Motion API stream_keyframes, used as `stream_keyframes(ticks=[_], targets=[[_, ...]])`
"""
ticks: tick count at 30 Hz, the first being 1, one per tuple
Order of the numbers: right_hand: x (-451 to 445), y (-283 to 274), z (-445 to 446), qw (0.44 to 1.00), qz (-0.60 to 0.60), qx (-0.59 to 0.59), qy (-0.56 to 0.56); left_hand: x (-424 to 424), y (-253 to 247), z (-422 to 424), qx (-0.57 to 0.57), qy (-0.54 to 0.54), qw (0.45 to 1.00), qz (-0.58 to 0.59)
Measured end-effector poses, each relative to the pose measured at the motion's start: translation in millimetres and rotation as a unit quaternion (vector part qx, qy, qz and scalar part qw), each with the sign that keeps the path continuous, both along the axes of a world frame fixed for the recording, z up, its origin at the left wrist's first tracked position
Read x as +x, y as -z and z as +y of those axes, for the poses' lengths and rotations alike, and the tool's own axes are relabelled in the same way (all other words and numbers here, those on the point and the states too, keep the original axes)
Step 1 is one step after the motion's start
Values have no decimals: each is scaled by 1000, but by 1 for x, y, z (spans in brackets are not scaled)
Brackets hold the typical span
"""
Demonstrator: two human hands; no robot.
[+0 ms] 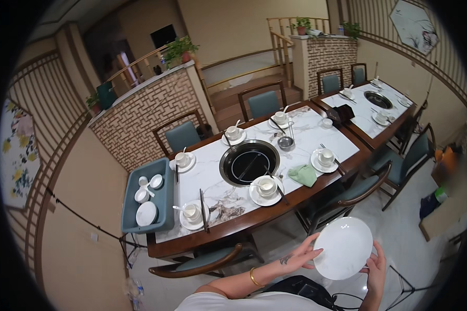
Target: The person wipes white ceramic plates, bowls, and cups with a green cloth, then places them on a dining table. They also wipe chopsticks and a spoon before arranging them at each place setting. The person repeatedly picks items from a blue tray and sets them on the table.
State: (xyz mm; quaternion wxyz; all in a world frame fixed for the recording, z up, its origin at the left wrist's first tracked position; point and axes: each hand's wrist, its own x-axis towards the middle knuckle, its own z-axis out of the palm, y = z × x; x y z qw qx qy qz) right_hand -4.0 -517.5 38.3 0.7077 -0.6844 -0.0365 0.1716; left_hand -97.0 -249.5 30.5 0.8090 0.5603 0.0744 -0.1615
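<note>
A round white plate with a thin gold-coloured rim is held in front of my body, off the table's near side. My left hand grips its left edge, thumb on top. On the right edge my right hand holds it with the fingers around the rim. The marble-topped dining table carries several place settings. Closest to the plate are a stacked cup and saucer with chopsticks, a crumpled green cloth and another cup on a saucer.
A blue-grey plastic tub with bowls, spoons and plates stands at the table's left end. A round hotpot cooker is sunk mid-table; a wire strainer lies beyond. Wooden chairs crowd the near side. A tripod's legs stand at lower right.
</note>
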Motion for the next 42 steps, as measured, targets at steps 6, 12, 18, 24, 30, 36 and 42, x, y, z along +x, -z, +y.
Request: stream_keyframes(ticks=[6, 12, 18, 24, 30, 36, 42], targets=[[115, 8, -44, 996, -28, -5, -79, 72, -4, -62, 28, -86, 996, 18], [233, -6, -138, 994, -54, -15, -98, 181, -11, -154, -6, -96, 995, 13], [322, -20, -187, 997, -22, -14, -78, 271, -13, -212, -18, -103, 994, 21], [420, -9, -175, 993, -11, -14, -118, 348, -21, -211, -19, -136, 990, 36], [531, -2, -145, 984, -58, -21, -165, 448, 3, -182, -18, -172, 985, 18], [632, -3, -127, 982, -43, -90, -158, 548, 0, -159, -98, -146, 984, 37], [719, 15, -53, 965, -8, -107, -239, 621, 34, -103, -140, -202, 966, 77]])
